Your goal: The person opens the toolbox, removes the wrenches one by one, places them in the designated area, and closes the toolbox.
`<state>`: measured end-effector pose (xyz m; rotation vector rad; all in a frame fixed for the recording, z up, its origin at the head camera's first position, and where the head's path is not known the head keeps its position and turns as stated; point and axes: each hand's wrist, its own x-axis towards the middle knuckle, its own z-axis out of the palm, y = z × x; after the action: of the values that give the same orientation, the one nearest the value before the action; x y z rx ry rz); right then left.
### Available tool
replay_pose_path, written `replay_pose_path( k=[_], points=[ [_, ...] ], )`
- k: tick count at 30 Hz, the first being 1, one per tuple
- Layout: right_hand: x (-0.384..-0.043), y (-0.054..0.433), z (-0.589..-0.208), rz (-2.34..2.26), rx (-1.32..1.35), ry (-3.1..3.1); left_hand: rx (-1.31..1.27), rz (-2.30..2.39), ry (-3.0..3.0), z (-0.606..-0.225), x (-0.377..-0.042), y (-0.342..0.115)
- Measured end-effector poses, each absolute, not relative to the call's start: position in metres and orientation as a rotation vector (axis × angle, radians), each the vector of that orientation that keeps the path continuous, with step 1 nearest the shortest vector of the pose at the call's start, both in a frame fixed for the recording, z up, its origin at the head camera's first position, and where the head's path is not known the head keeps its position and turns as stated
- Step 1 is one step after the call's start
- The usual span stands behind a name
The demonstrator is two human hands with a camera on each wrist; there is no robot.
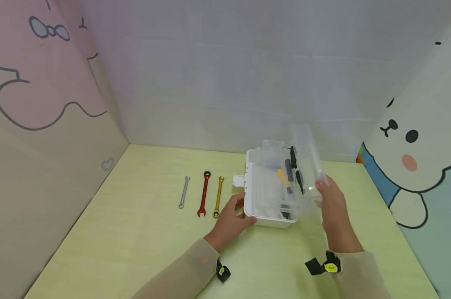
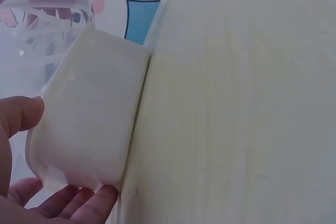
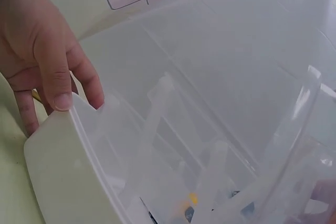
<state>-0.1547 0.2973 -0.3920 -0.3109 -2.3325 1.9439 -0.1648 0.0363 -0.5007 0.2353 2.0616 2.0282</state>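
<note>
A white plastic toolbox [image 1: 272,222] stands on the table with its clear lid [image 1: 315,155] raised on the right side. My left hand [image 1: 230,222] grips the box at its near left corner; in the left wrist view the thumb and fingers lie around the white end wall [image 2: 92,108]. My right hand [image 1: 333,207] holds the edge of the clear lid. Clear tray parts are tilted up with the lid. Among them show a yellow-and-grey handled tool [image 1: 284,179] and several dark-handled tools [image 1: 299,182], whose kind is blurred. A white latch [image 1: 238,180] sticks out left.
Left of the box lie three wrenches in a row: a silver one [image 1: 184,192], a red one [image 1: 204,194] and a gold one [image 1: 218,197]. Printed cloth walls [image 1: 218,83] close off the back and both sides of the pale yellow table [image 1: 146,232].
</note>
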Motion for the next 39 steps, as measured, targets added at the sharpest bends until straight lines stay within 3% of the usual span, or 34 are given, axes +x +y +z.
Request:
replay_pose_path(
  k=[23, 39],
  points=[
    [-0.162, 0.262, -0.387, 1.250, -0.072, -2.763, 0.236, 1.993, 2.098, -0.503, -0.164, 0.037],
    [-0.162, 0.229, -0.401, 0.734, -0.073, -2.886, 0.267, 1.989, 2.106, -0.502, -0.161, 0.041]
  ],
)
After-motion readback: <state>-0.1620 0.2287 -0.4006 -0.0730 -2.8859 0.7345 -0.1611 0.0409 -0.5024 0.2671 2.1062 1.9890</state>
